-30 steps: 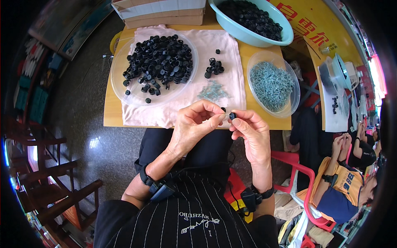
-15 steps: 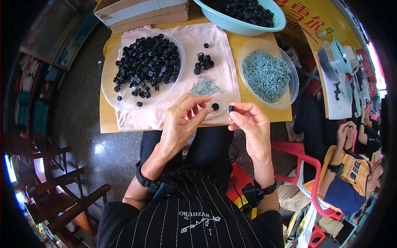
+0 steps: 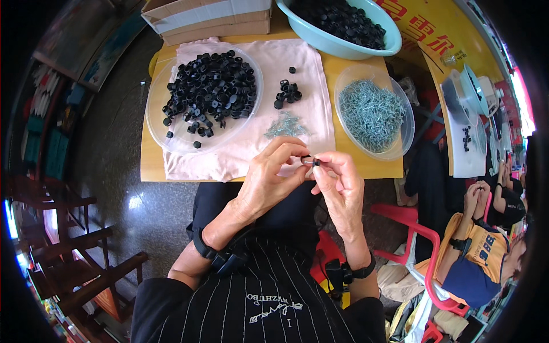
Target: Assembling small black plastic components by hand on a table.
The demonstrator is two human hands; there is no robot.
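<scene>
My left hand (image 3: 269, 178) pinches a small black plastic cap (image 3: 305, 159) between thumb and fingertips. My right hand (image 3: 342, 186) grips a second black piece (image 3: 316, 163), with a thin screw (image 3: 309, 162) pointing from it toward the first cap. Both hands meet just over the near table edge; the fingers partly hide the pieces, so whether the screw has entered the cap cannot be told. Just beyond my fingers, a loose heap of silvery screws (image 3: 286, 126) lies on the pink cloth (image 3: 240, 163). Farther back sits a small cluster of black pieces (image 3: 288, 93).
A clear round tray (image 3: 220, 144) at left bears many black caps (image 3: 211, 86). At right, a clear dish (image 3: 407, 123) holds screws (image 3: 372, 114). Behind stand a cardboard box (image 3: 214, 26) and a light-blue basin (image 3: 343, 50) of black pieces. Other people (image 3: 480, 246) sit at the right, near a red chair (image 3: 437, 251).
My hands have come together, bringing the screw in the right up to the cap in the left. The whole view has shifted slightly.
</scene>
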